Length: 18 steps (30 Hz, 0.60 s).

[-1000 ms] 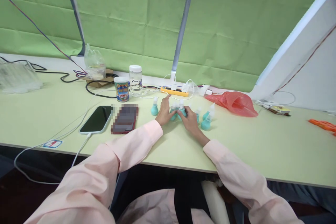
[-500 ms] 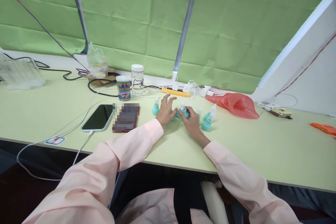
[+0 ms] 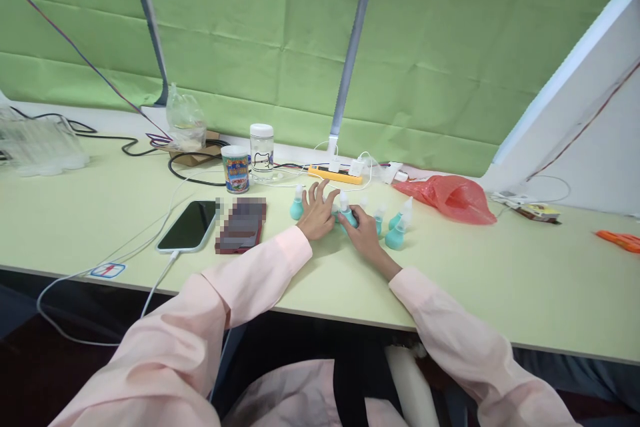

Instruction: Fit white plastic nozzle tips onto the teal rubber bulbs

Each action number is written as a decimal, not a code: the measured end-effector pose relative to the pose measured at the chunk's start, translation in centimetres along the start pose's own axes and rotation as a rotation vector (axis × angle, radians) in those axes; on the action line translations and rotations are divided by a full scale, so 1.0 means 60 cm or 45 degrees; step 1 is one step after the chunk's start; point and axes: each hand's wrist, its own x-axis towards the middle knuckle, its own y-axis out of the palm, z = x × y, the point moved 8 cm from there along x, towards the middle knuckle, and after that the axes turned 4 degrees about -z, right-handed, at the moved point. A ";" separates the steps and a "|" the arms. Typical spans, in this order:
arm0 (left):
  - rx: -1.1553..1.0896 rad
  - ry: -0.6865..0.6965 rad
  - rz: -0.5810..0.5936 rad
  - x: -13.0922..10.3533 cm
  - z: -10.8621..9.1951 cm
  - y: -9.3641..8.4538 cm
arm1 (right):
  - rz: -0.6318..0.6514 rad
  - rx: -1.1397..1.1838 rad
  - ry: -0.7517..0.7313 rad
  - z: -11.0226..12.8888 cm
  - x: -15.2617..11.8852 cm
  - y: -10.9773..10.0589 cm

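Note:
My right hand (image 3: pixel 365 232) grips a teal squeeze bulb with a whitish nozzle (image 3: pixel 347 215), nozzle pointing up. Just left of it, my left hand (image 3: pixel 318 215) has its fingers spread, palm down; a bit of teal shows between the two hands, mostly hidden. Another teal bulb with a clear tip (image 3: pixel 297 209) stands beyond my left fingers. To the right of my right hand are several more bulbs, among them a near one (image 3: pixel 395 236) with a clear nozzle and one leaning behind it (image 3: pixel 397 219).
Left of my hands lie a white-edged phone (image 3: pixel 187 227) on a cable and a dark red-edged phone (image 3: pixel 243 227). Behind stand a noodle cup (image 3: pixel 236 170), a clear jar (image 3: pixel 262 152) and a yellow power strip (image 3: pixel 335 175). A red plastic bag (image 3: pixel 450 199) lies right.
My left hand's fingers have spread and straightened, turning flatter over the table. My right hand still holds the bulb, which has shifted slightly left.

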 end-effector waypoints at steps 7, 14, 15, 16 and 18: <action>0.071 0.014 0.017 -0.001 -0.002 0.004 | 0.031 0.012 0.033 -0.001 0.000 0.004; 0.128 -0.041 -0.043 0.001 0.001 -0.002 | 0.085 0.090 0.037 -0.003 -0.003 0.009; 0.133 -0.046 -0.058 0.001 0.001 -0.004 | 0.099 0.095 0.043 -0.004 -0.004 0.011; 0.137 -0.045 -0.069 0.001 0.000 -0.005 | 0.111 0.097 0.052 -0.005 -0.005 0.013; 0.153 -0.032 -0.078 0.001 -0.001 -0.006 | 0.124 0.095 0.073 -0.008 -0.007 0.015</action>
